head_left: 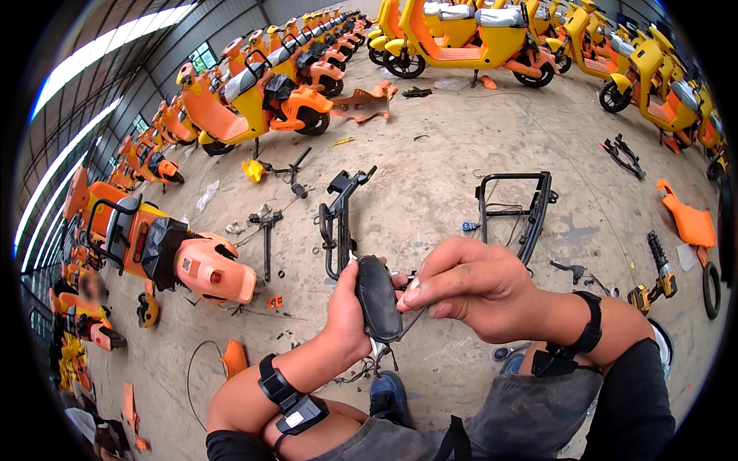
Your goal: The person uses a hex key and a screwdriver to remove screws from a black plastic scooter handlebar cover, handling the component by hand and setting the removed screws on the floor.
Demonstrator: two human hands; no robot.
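In my left hand (347,316) is a long black oval part (377,296) with rounded ends and a smooth, scuffed face, held upright in front of me. Thin dark wires (388,355) hang below its lower end. My right hand (480,288) is closed at the part's right side, thumb and index finger pinched together. A thin dark strand runs down from that pinch toward the part's lower end; whether it is a wire or a strip of edging, I cannot tell. Just beyond my left hand, a black metal frame (344,203) lies on the floor.
Another black frame (526,223) lies ahead, right of centre. On the right are a yellow drill (644,296), a brake lever (570,270) and an orange panel (686,217). A scooter (177,253) lies at left, near a black stem (267,238). Rows of scooters (477,42) stand behind.
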